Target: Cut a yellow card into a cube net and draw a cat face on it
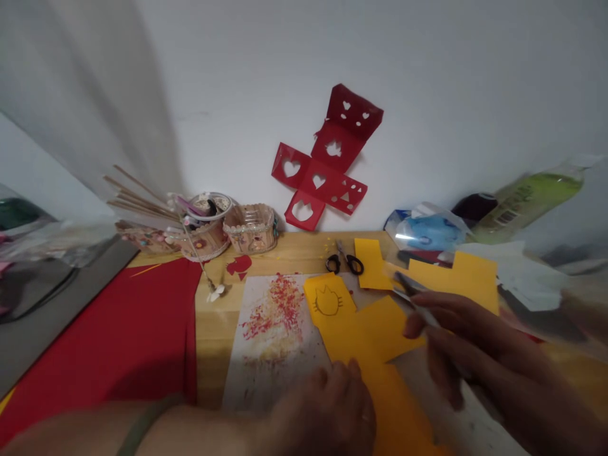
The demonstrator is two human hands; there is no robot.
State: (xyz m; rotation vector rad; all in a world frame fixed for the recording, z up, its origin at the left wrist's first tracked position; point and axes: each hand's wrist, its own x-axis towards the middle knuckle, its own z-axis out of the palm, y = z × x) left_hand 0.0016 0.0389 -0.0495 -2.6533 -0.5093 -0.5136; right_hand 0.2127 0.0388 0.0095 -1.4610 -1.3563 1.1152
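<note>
My right hand [475, 351] is closed around a slim, grey pen-like tool [430, 316]. Its dark tip points up and left over the yellow paper; motion blur hides its exact kind. My left hand [327, 405], blurred, has its fingers curled at the left edge of the large yellow paper [392, 392]. Whatever is under those fingers is hidden. Just beyond lies a yellow piece [329, 301] with a whiskered cat face drawn on it. Another yellow piece [384, 326] overlaps the large sheet. Black-handled scissors [345, 258] lie behind them, blades toward the wall.
A red paper cutout [318, 168] with hearts leans against the wall. Decorated baskets [251, 229] stand back left, near sticks and a white flower [215, 293]. Red sheets [128, 329] cover the left. A speckled white board [266, 354] lies centrally; a green bottle [532, 202] is back right.
</note>
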